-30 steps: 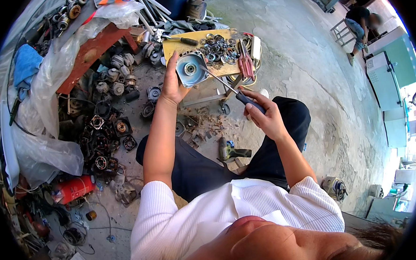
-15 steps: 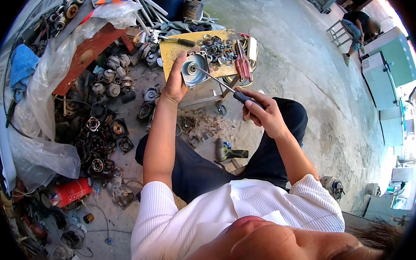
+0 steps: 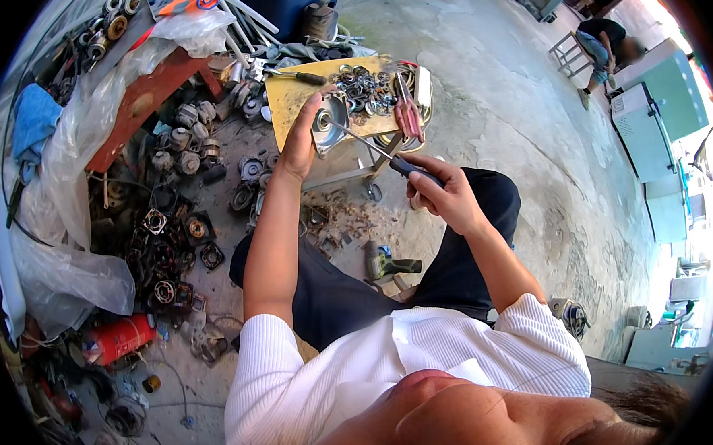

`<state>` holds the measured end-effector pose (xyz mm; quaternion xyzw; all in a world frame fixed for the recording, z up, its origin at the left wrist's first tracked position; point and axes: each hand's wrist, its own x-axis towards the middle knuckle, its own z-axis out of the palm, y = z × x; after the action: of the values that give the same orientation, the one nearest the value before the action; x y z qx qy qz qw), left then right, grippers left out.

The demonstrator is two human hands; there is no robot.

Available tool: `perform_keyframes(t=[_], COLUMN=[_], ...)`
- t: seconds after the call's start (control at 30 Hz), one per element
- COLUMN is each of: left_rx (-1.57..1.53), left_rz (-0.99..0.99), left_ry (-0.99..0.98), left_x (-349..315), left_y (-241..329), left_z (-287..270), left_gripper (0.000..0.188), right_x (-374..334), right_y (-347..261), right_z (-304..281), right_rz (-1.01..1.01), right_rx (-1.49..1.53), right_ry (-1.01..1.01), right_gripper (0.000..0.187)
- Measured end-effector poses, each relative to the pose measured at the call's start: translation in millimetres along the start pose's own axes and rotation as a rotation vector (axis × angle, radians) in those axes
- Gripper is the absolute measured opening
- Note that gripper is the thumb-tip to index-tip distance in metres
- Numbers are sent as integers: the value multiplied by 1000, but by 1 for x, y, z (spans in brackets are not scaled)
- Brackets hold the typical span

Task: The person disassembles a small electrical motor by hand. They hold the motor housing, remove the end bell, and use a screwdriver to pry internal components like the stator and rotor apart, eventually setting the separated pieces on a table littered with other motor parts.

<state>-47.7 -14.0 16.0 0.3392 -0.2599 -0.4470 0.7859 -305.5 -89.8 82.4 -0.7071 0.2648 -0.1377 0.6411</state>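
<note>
My left hand [image 3: 301, 141] is closed on the edge of a silvery metal motor end cover [image 3: 332, 127], its round hollow side turned toward the right. My right hand [image 3: 443, 187] grips the dark handle of a screwdriver [image 3: 408, 166]. The long thin shaft reaches up and left, and its tip lies at the hub in the middle of the cover. Behind the cover is a small yellow table [image 3: 286, 105] with a heap of metal rings and bearings [image 3: 363, 91], red-handled pliers [image 3: 407, 115] and a dark-handled tool [image 3: 307, 78] on it.
A cordless drill [image 3: 387, 263] stands on the floor between my legs, near scattered debris. Motor parts [image 3: 164, 241] pile up on the left, by a red cylinder [image 3: 119, 338] and plastic sheeting [image 3: 72, 261]. Another person [image 3: 601, 44] bends over by a stool at far right.
The cover has turned so that its face shows more edge-on. My right hand and the screwdriver have shifted slightly left; the whole view has moved a little.
</note>
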Motion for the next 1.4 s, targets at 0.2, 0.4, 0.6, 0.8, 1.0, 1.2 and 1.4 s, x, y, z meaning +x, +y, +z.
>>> perform_keyframes(t=[0.2,0.4,0.6,0.8,1.0,1.2,1.4], left_rx=[-21,-63,2,15,76,68,-11], left_rz=[38,45,23,45,107,89,120], left_ry=[100,139,108,160,207,280,252], left_x=[13,31,23,26,32,32,33], left_y=[-26,-35,-18,-22,-28,-31,-34], left_z=[-12,-57,-14,-8,-4,5,-11], left_gripper=[40,46,45,45,44,48,48], right_x=[-2,6,11,13,15,17,17], right_y=[1,-3,-4,12,19,20,24], right_z=[9,22,16,29,36,39,50], right_rz=[17,-74,-150,-328,-385,-303,-283], right_rx=[-64,-237,-492,-520,-553,-461,-413], right_ry=[35,-27,-7,78,132,138,144], right_gripper=[39,42,46,44,44,41,40])
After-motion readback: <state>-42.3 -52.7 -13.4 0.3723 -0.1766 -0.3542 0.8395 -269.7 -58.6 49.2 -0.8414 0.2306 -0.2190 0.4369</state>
